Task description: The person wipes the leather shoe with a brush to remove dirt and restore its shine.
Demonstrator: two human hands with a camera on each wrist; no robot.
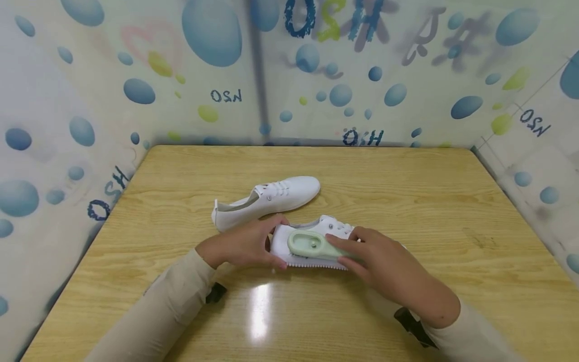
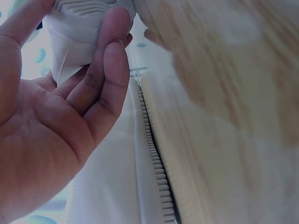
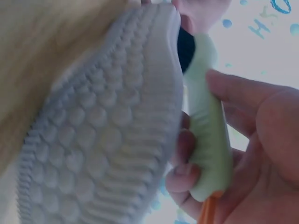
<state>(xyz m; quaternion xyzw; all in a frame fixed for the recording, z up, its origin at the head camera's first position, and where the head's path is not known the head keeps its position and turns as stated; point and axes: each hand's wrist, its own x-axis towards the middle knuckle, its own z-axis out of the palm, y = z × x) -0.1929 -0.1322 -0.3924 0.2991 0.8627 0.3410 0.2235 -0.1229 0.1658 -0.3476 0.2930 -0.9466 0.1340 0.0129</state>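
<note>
Low over the table, my left hand (image 1: 244,246) grips the heel of a white lace-up shoe (image 1: 281,236), thumb on the near side. The shoe is tipped on its side, so its sole edge faces me. In my right hand (image 1: 389,264) is the handle of a pale green brush (image 1: 302,243); its oval head lies against the shoe's side. The right wrist view shows the bumpy sole (image 3: 103,126), the ribbed green handle (image 3: 210,144) and a dark patch under the brush head. In the left wrist view, fingers curl around the shoe's heel (image 2: 70,42).
A second white shoe (image 1: 289,196) stands on the wooden table (image 1: 407,191) just behind the held one, toe to the right. An orange strip (image 3: 211,208) hangs from the brush handle's end. Patterned curtain-like walls (image 1: 289,90) enclose the table's back and sides.
</note>
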